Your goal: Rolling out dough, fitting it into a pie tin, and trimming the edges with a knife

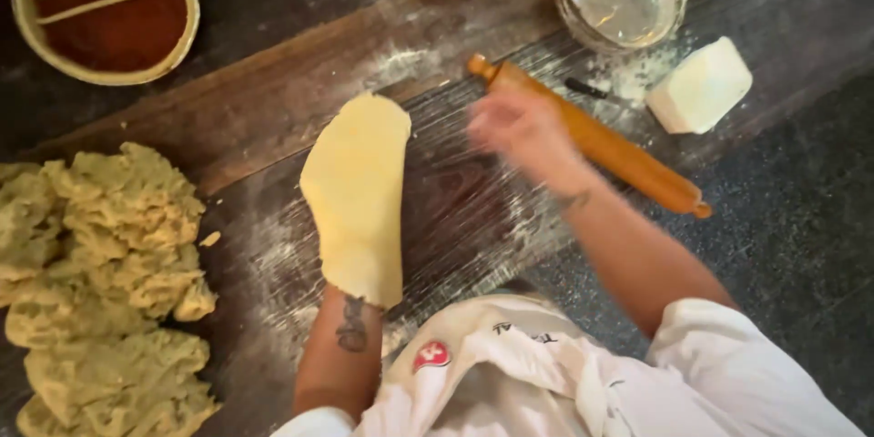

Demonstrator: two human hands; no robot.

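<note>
Floured wooden counter point(273, 109), dark w/ flour streaks. Big crumbly dough heap point(100, 291) far left, untouched. Rolled dough sheet point(358, 196) draped over left hand point(364, 296), lifted off board; grip hidden under sheet, cannot tell. Right hand point(521, 127) blurred, fingers apart, sweeping over bare floured patch, just beside rolling pin point(592, 137). Best: spread flour evenly & keep sheet supported flat, else tears likely.
</note>
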